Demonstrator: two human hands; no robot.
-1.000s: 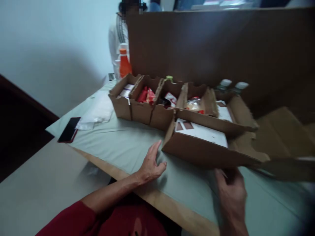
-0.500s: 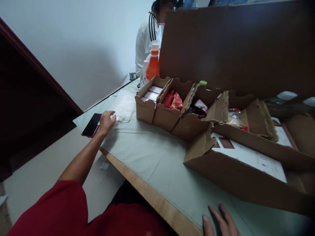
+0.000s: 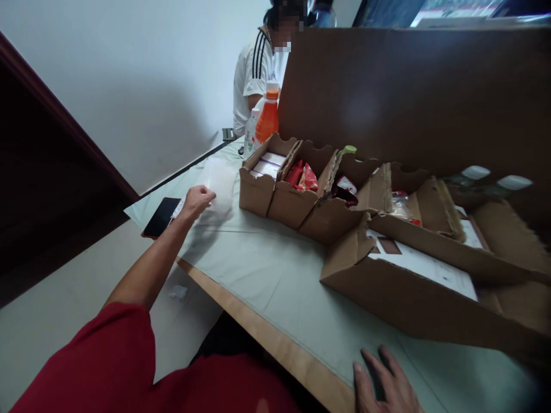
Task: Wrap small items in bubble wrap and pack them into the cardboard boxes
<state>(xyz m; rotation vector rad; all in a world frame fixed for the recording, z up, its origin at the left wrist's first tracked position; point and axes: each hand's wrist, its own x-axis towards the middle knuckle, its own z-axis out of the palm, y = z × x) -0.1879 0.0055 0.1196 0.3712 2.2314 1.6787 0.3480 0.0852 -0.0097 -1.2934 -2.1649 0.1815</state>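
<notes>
My left hand (image 3: pixel 197 201) reaches far left across the table and is closed on the edge of a clear plastic bag (image 3: pixel 218 182), lifting it off the pale cloth. A black phone (image 3: pixel 161 217) lies just left of that hand. My right hand (image 3: pixel 385 384) rests flat on the cloth at the table's near edge, fingers apart, holding nothing, just in front of a long cardboard tray (image 3: pixel 400 292) with a white sheet inside.
A row of open cardboard boxes (image 3: pixel 297 201) holds white packs and red packets. An orange bottle (image 3: pixel 267 119) stands behind them. A tall cardboard wall (image 3: pixel 413 97) rises at the back. Another person in a white striped shirt (image 3: pixel 253 74) sits beyond the table.
My left hand left the tray's corner, reached left past the phone, then took hold of the plastic bag and raised it. My right hand dropped flat onto the table edge.
</notes>
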